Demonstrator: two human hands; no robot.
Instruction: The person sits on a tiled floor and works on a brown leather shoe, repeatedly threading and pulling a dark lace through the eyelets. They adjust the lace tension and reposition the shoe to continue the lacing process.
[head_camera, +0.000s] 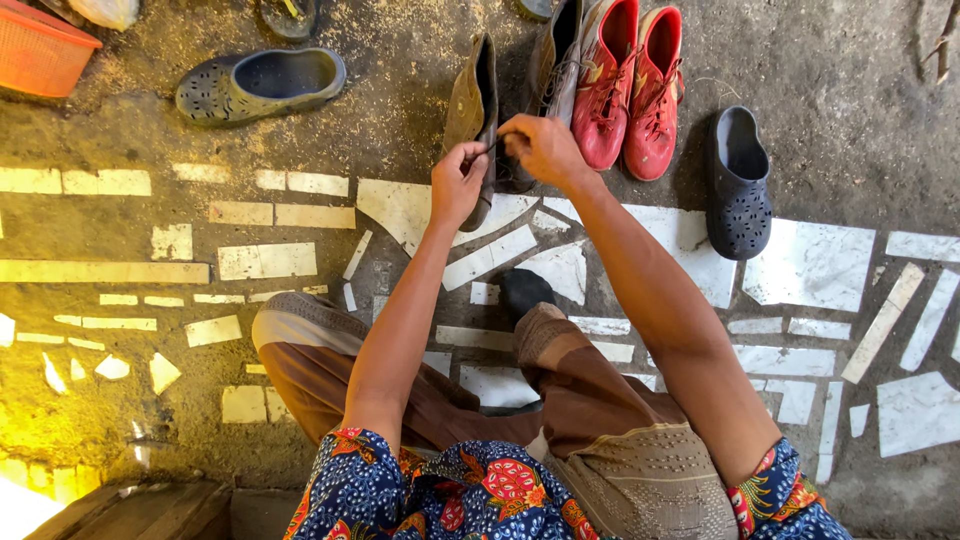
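while both hands pinch a dark lace at twelve o'clock, left hand (457, 180) and right hand (540, 148) should keep even tension over the brown boot (472, 105).

Orange basket (40, 50) cut by upper-left corner. Dark sandal (288, 15) and grey shoe (560, 60) cut by top edge. Right hand (543, 148) covers lower part of grey shoe; what its fingertips pinch too small to tell. Foot (524, 292) at frame centre mostly hidden under brown trouser leg (560, 370)
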